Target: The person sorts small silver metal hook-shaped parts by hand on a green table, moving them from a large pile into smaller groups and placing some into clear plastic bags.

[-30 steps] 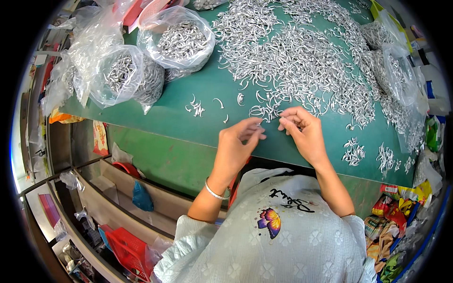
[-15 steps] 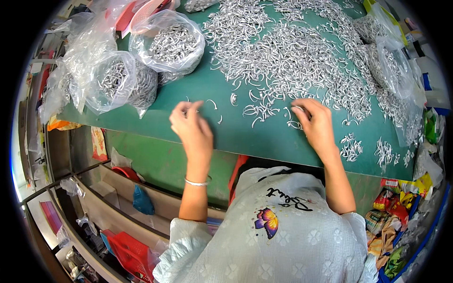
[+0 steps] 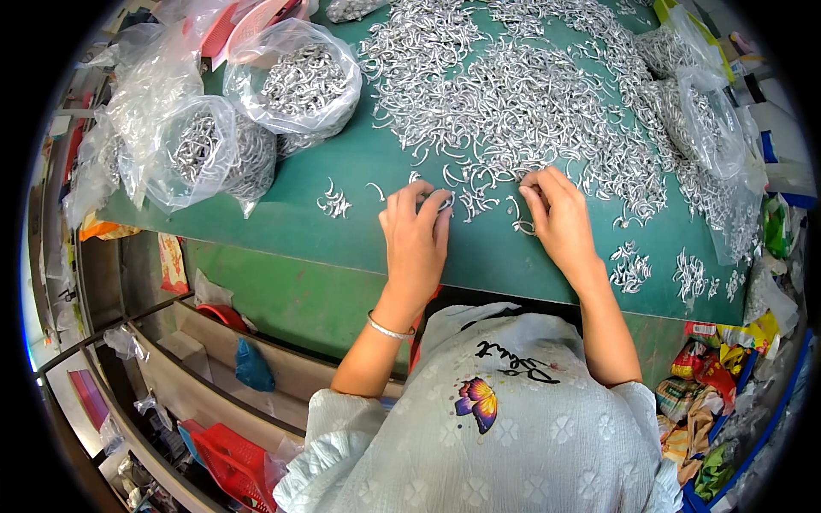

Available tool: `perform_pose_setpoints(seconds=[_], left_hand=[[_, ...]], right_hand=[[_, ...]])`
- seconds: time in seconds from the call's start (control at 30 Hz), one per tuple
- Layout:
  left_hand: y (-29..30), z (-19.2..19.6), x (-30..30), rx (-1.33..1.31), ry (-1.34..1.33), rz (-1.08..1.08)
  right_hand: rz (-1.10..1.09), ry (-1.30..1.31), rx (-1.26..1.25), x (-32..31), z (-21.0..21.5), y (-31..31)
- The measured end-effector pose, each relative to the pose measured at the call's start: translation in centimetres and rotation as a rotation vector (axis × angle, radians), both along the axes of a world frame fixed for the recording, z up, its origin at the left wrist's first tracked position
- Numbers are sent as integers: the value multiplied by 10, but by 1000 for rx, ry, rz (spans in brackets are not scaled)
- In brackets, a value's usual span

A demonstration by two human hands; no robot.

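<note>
A broad heap of small curved silver pieces (image 3: 530, 111) covers the far part of the green table (image 3: 342, 235). My left hand (image 3: 415, 235) is over the table just left of the heap's near edge, its fingers curled and closed about a curved silver piece (image 3: 445, 203) at the thumb and fingertips. At the heap's near edge my right hand (image 3: 560, 221) has thumb and fingers bent together; what lies between them is hidden. Loose pieces (image 3: 520, 215) rest beside its thumb. A small pile of pieces (image 3: 334, 202) sits left of my left hand.
Clear plastic bags of silver pieces (image 3: 304, 81) stand at the left, another filled bag (image 3: 705, 128) at the right. Small piles (image 3: 631, 268) lie near the right front edge. Below the left edge are a wooden shelf (image 3: 231, 376) and a red basket (image 3: 231, 462).
My left hand has moved right, toward the heap, uncovering the small pile at the left. My right hand has shifted slightly left and stays at the heap's near edge.
</note>
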State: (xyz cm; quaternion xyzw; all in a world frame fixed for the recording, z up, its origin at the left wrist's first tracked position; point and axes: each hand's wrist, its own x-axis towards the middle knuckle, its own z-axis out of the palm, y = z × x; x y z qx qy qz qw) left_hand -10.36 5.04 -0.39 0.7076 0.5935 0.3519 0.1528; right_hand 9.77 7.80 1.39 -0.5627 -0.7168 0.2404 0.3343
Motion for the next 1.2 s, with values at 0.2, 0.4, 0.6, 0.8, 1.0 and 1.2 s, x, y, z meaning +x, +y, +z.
perform_pose_setpoints(seconds=[0.2, 0.4, 0.6, 0.8, 1.0, 1.2], left_hand=[[1, 3, 20, -15, 35, -62], [0, 1, 14, -44, 4, -50], [-8, 2, 10, -57, -3, -15], [-12, 5, 10, -58, -23, -11], [-18, 0, 8, -17, -9, -13], [-13, -2, 16, -7, 23, 3]], right_hand=[[135, -241, 231, -26, -10, 8], [116, -261, 216, -19, -20, 11], [162, -259, 231, -23, -16, 12], [179, -369, 188, -15, -7, 11], [-64, -101, 44, 54, 25, -24], [-218, -247, -273, 142, 34, -75]])
